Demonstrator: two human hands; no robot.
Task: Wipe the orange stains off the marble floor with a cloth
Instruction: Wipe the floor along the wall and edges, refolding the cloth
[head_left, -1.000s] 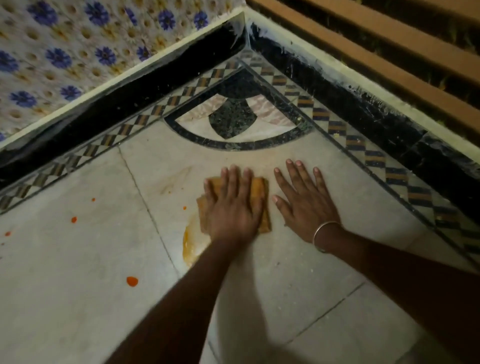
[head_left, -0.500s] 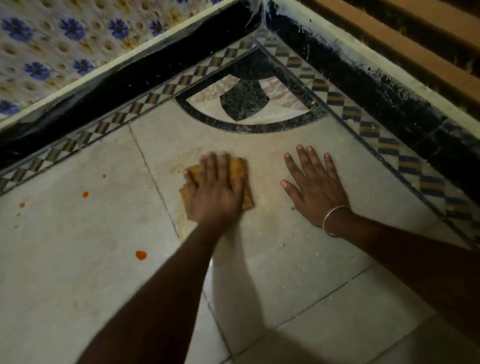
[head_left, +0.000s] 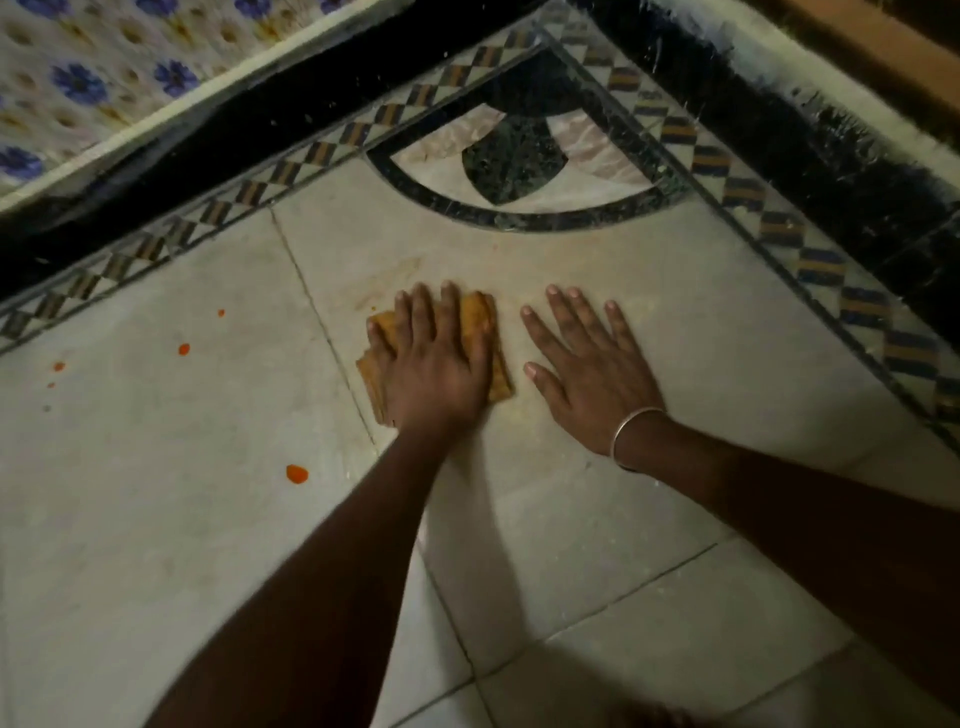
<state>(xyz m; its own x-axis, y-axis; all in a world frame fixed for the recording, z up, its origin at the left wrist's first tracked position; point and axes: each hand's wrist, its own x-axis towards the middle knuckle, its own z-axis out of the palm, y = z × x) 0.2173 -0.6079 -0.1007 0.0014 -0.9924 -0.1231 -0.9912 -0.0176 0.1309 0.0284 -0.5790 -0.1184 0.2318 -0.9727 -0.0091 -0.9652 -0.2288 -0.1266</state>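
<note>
The folded, orange-tinged cloth (head_left: 480, 318) lies flat on the marble floor (head_left: 156, 545), just right of a tile joint and below the dark curved inlay (head_left: 519, 221). The left hand (head_left: 431, 364) presses on it with fingers (head_left: 418, 312) straight and slightly spread, not curled round it. The right hand (head_left: 592, 369) rests just beside it, palm down, fingers splayed, holding nothing, with a bangle (head_left: 631, 423) at the wrist. The step looks like a wipe over a faint smear (head_left: 387, 280) just beyond the cloth. Several orange stains (head_left: 297, 474) sit untouched on the tile to the left, well apart from the cloth, so the next move likely calls for sliding it across the joint under steady pressure.
</note>
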